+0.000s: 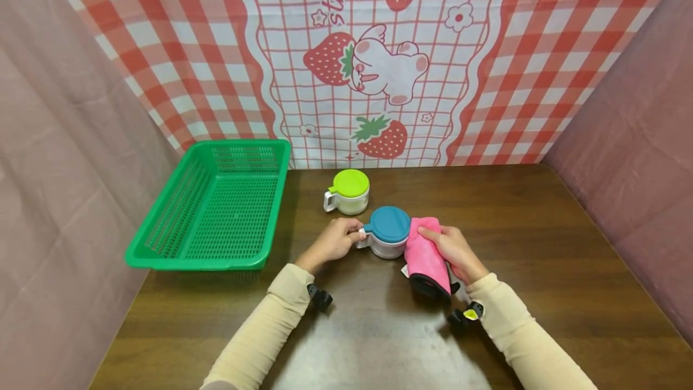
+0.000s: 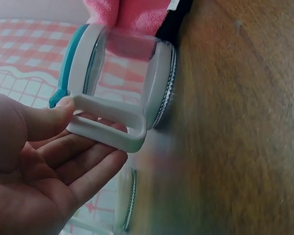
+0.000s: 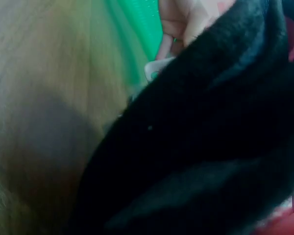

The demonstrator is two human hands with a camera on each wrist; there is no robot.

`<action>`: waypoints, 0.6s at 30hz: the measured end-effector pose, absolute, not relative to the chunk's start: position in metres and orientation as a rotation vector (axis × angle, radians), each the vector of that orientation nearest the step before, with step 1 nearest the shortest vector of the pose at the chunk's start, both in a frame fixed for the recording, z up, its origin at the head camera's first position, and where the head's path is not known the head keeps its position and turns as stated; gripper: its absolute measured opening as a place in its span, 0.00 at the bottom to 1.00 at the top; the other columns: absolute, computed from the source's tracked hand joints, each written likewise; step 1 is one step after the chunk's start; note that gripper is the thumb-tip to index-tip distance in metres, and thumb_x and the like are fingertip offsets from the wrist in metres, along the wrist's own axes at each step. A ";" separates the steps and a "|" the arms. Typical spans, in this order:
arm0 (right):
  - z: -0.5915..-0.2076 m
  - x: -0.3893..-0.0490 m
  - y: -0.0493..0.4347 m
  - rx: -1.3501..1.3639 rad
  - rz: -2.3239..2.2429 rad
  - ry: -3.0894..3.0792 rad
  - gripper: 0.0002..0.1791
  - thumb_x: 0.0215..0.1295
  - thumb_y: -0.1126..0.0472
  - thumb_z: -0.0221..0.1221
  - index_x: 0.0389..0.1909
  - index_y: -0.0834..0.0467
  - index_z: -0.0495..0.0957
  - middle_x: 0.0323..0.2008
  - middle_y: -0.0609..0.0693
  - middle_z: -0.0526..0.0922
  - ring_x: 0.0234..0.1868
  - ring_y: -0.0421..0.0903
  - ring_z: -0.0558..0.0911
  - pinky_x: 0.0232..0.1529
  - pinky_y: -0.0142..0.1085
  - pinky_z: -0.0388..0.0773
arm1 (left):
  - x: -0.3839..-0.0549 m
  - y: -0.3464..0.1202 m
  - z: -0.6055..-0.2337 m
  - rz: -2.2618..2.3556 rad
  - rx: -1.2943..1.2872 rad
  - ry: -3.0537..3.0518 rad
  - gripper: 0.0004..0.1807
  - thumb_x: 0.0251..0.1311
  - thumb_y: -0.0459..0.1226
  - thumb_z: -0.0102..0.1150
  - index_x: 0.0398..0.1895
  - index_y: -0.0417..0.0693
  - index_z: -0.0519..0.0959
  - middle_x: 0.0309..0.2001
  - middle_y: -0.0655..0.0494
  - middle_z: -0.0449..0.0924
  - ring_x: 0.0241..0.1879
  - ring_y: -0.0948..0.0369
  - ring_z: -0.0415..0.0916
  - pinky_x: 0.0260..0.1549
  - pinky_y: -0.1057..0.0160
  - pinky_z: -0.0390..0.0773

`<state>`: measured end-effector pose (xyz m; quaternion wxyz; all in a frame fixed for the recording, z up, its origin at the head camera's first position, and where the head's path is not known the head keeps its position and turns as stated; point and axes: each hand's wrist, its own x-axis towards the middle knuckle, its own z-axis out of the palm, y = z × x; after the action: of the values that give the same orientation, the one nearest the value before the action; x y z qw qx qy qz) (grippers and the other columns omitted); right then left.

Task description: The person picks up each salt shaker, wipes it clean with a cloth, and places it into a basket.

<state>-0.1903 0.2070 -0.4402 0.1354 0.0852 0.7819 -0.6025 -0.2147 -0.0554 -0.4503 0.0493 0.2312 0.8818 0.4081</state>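
Observation:
A clear glass seasoning jar with a blue lid [image 1: 390, 224] stands upright on the table, its white handle [image 2: 107, 135] pointing left. My left hand [image 1: 334, 239] pinches that handle, thumb on one side and fingers behind it. With my right hand [image 1: 456, 253] I hold a folded pink cloth [image 1: 425, 254] with a black edge against the jar's right side. In the right wrist view the cloth's black edging [image 3: 186, 127] fills most of the picture and hides the right fingers. A second jar with a lime-green lid [image 1: 351, 183] stands behind and to the left.
A green perforated plastic basket [image 1: 273, 215] sits at the left of the brown wooden table [image 1: 541, 294]. Behind the table hangs a red-and-white checked strawberry curtain [image 1: 487, 107]. Pinkish cloth walls [image 1: 633, 107] close in both sides.

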 end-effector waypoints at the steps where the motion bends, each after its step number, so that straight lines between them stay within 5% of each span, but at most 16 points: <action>1: -0.440 -0.191 0.208 0.241 -1.748 2.253 0.25 0.69 0.53 0.56 0.52 0.73 0.72 0.22 0.39 0.79 0.24 0.34 0.78 0.29 0.28 0.77 | -0.215 -0.056 -0.451 1.246 0.709 2.681 0.06 0.61 0.32 0.60 0.35 0.37 0.82 0.28 0.50 0.82 0.27 0.66 0.69 0.29 0.70 0.70; 12: -0.436 -0.193 0.212 0.199 -1.679 2.298 0.26 0.69 0.50 0.56 0.48 0.72 0.75 0.22 0.41 0.79 0.23 0.37 0.78 0.28 0.30 0.77 | -0.214 -0.055 -0.457 1.429 0.514 2.619 0.09 0.62 0.33 0.60 0.41 0.36 0.83 0.35 0.47 0.83 0.33 0.63 0.73 0.35 0.69 0.73; 18: -0.438 -0.188 0.212 0.202 -1.681 2.281 0.26 0.70 0.52 0.55 0.52 0.73 0.73 0.22 0.41 0.79 0.23 0.37 0.79 0.28 0.29 0.77 | -0.206 -0.051 -0.457 1.580 0.364 2.492 0.10 0.62 0.32 0.59 0.43 0.33 0.81 0.33 0.44 0.83 0.27 0.65 0.72 0.29 0.71 0.73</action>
<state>-0.1881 0.2117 -0.4376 0.1501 0.0705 0.7939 -0.5850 -0.2057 -0.0511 -0.4570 0.0842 0.1221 0.8353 0.5295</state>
